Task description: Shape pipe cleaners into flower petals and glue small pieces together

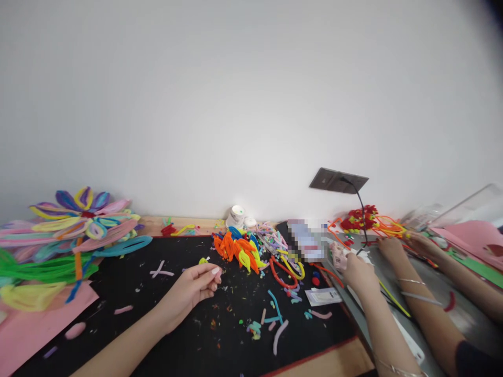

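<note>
My left hand [200, 283] is over the black mat [149, 303], thumb and fingertips pressed together. Whatever is between them is too small to make out. A small yellow-green fuzzy piece [203, 261] shows just behind its knuckles; whether the hand touches it I cannot tell. My right hand [359, 275] reaches to the mat's right side, fingers closed on a pale pink object [338, 256]. A black cable [361, 204] runs down close to it. Between my hands lies a pile of orange pipe-cleaner loops [236, 250], mixed with yellow and blue ones.
A co-worker's hands [393, 250] work at the right on a grey surface. Large pipe-cleaner flowers [86, 214] stand at left on pink paper [35, 330]. A blurred phone-like rectangle [308, 241], a white cup [237, 213] and a white packet [323, 297] lie around. Scraps litter the mat.
</note>
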A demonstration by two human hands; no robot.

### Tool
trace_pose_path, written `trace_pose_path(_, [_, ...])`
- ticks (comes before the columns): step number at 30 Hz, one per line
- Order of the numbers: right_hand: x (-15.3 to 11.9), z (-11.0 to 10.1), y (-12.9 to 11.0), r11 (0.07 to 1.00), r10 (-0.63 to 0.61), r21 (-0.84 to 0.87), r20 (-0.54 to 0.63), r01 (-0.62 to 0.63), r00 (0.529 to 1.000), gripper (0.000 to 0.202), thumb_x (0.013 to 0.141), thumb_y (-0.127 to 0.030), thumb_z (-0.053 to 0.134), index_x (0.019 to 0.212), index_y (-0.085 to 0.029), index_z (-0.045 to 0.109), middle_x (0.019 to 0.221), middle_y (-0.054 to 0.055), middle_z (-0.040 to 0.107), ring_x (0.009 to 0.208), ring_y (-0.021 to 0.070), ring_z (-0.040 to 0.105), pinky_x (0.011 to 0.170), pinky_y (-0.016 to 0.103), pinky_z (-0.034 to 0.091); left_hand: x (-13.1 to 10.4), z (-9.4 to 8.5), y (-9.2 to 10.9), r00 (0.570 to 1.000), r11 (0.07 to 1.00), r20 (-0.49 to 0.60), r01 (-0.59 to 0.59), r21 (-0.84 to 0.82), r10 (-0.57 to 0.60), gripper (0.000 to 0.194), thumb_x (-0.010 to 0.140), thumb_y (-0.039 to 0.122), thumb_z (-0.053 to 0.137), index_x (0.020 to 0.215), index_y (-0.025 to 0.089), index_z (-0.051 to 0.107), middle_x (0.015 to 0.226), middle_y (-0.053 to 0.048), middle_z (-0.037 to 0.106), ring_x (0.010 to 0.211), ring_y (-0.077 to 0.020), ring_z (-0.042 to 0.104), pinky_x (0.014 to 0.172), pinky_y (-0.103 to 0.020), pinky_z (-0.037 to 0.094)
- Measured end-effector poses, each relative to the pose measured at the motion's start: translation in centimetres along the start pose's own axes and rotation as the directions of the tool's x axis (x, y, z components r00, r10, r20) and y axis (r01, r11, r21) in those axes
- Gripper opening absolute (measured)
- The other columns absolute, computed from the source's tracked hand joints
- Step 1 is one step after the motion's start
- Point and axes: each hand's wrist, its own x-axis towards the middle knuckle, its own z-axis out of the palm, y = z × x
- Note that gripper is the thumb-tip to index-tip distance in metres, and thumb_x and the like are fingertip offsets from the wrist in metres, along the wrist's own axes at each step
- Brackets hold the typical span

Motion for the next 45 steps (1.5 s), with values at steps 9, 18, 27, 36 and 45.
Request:
trace_pose_path(9, [2.3, 0.5, 0.4, 0.993, 0.027, -0.12, 0.039, -0.022, 0.999, 0.04, 0.096, -0.011, 0.044, 0.123, -0.006, 0.072, 0.118, 0.031, 0.072, 0.114, 0.0414, 0.071, 0.088, 0.047, 0.054, 0.1, -0.4, -0.2, 0.999, 0.997, 0.005, -0.032, 0.066, 0.032, 0.037, 0.07, 0.046, 0.091, 0.081, 0.016, 0.074, 0.079, -0.001, 0.064, 0.068, -0.0117, 0.055, 0.068, -0.025, 0.049])
trace_pose_path(18, [2.0, -0.1, 3.3, 0.996, -0.029, -0.085, 0.038, 0.032, 0.999, 0.04, 0.091, -0.022, 0.056, 0.128, -0.018, 0.07, 0.112, 0.021, 0.078, 0.114, 0.0407, 0.067, 0.088, 0.047, 0.052, 0.3, -0.4, -0.1, 1.0, 1.0, 0.0, -0.015, 0.026, 0.015, 0.04, 0.065, 0.046, 0.095, 0.081, 0.016, 0.075, 0.077, 0.0, 0.065, 0.066, -0.0103, 0.055, 0.066, -0.022, 0.049])
trace_pose_path(27, [-0.6, -0.7, 8.8, 0.806, 0.016, 0.559, -0.351, 0.196, 0.936, 0.036, 0.082, -0.044, 0.057, 0.1, -0.021, 0.077, 0.095, 0.017, 0.08, 0.091, 0.0332, 0.072, 0.077, 0.039, 0.054, 0.4, -0.6, -0.3, 0.999, 0.999, -0.006, -0.031, 0.016, 0.031, 0.038, 0.068, 0.045, 0.094, 0.085, 0.016, 0.077, 0.079, -0.001, 0.067, 0.067, -0.0118, 0.058, 0.068, -0.024, 0.051])
trace_pose_path(36, [-3.3, -5.9, 2.6, 0.641, -0.069, 0.647, -0.488, 0.413, 0.87, 0.035, 0.077, -0.041, 0.065, 0.097, -0.016, 0.079, 0.086, 0.009, 0.08, 0.076, 0.0267, 0.073, 0.071, 0.033, 0.058, 0.1, -0.1, 0.4, 0.997, 1.0, -0.07, -0.013, -0.022, 0.012, 0.041, 0.058, 0.04, 0.1, 0.083, 0.015, 0.078, 0.08, -0.003, 0.074, 0.071, -0.0133, 0.065, 0.071, -0.024, 0.055])
trace_pose_path(45, [-8.4, -9.2, -7.7, 0.258, -0.373, 0.897, -0.249, 0.358, 0.894, 0.021, 0.074, -0.031, 0.068, 0.088, -0.02, 0.079, 0.068, 0.004, 0.074, 0.058, 0.0212, 0.063, 0.057, 0.031, 0.055, 0.0, 0.0, 0.5, 0.995, 0.997, -0.091, -0.053, -0.052, 0.048, 0.041, 0.058, 0.04, 0.099, 0.077, 0.015, 0.073, 0.076, -0.001, 0.071, 0.068, -0.0105, 0.062, 0.068, -0.022, 0.052])
